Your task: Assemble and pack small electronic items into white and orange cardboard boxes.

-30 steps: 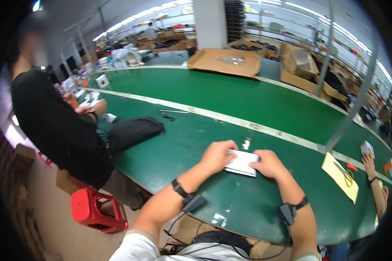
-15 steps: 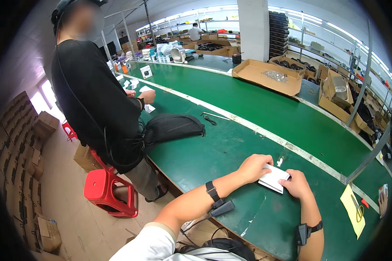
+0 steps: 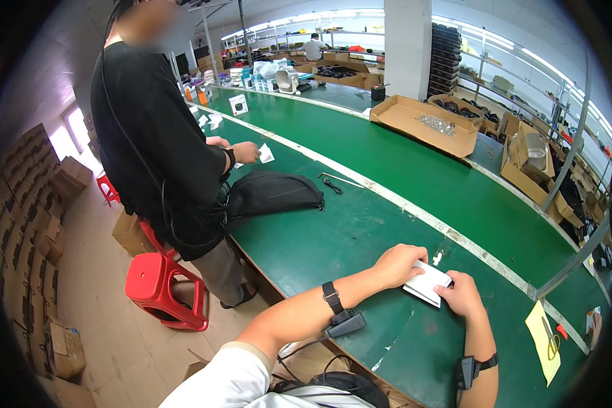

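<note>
A white folded paper sheet (image 3: 425, 285) sits between the person's two hands, above or on the green counter (image 3: 306, 262); whether it touches the surface cannot be told. The left hand's (image 3: 401, 265) grip is narrow, pinching the sheet along its far left edge. The right hand's (image 3: 464, 294) grip is also narrow, closed on the sheet's right end with the thumb on top.

Right of the sheet, a yellow paper (image 3: 541, 360) lies with scissors (image 3: 553, 348) on it and a small red piece (image 3: 562, 331) just beside. Left of the sheet and farther off lies a black fabric bag (image 3: 275, 196); beyond the sheet, also to the left, are an L-shaped rod (image 3: 343, 179) and a short black cable (image 3: 332, 185). Well left of the sheet, a co-worker in a black top (image 3: 149, 129) stands near a red plastic stool (image 3: 153, 277). Far beyond the sheet is a shallow cardboard tray (image 3: 398, 117).
</note>
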Tool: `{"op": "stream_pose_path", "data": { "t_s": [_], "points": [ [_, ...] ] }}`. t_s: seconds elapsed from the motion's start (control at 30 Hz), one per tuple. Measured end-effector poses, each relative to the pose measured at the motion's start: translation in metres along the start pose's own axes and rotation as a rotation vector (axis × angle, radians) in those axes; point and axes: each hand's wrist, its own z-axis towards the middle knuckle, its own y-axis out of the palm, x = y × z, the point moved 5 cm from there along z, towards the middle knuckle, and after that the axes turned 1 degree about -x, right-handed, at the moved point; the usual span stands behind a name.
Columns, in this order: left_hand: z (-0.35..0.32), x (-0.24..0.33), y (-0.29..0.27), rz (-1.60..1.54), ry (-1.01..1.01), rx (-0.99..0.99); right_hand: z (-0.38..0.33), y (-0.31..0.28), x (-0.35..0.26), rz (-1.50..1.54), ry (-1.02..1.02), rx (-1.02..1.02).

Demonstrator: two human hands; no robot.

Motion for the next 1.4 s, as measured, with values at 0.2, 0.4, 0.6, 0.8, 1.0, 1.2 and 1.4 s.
{"op": "stream_pose_path", "data": {
  "t_s": [0.2,0.4,0.6,0.8,1.0,1.2,1.4],
  "points": [
    [0.0006,-0.0012,0.0021,0.009,-0.016,-0.015,0.0010,0.0001,0.0019,-0.014,-0.001,-0.001],
    [0.0001,-0.0031,0.0020,0.009,-0.008,-0.011,0.0016,0.0017,0.0027,-0.008,-0.015,-0.002],
    [-0.0002,-0.0021,0.0015,-0.005,-0.006,-0.009,0.0009,0.0009,-0.0002,-0.017,-0.011,-0.001],
    [-0.0003,-0.0013,0.0011,0.004,0.015,0.005,0.0011,0.0002,-0.0004,-0.033,-0.010,0.000],
    [-0.0002,-0.0018,0.0016,0.001,0.005,-0.004,0.0004,-0.0006,-0.0031,-0.045,0.002,-0.008],
    [-0.0004,-0.0033,0.0018,0.011,0.012,-0.005,-0.0003,-0.0002,-0.0040,-0.032,0.003,-0.010],
    [0.0011,-0.0036,0.0025,0.014,0.001,-0.015,0.0031,0.0023,0.0044,-0.032,-0.021,0.002]
  ]
}}
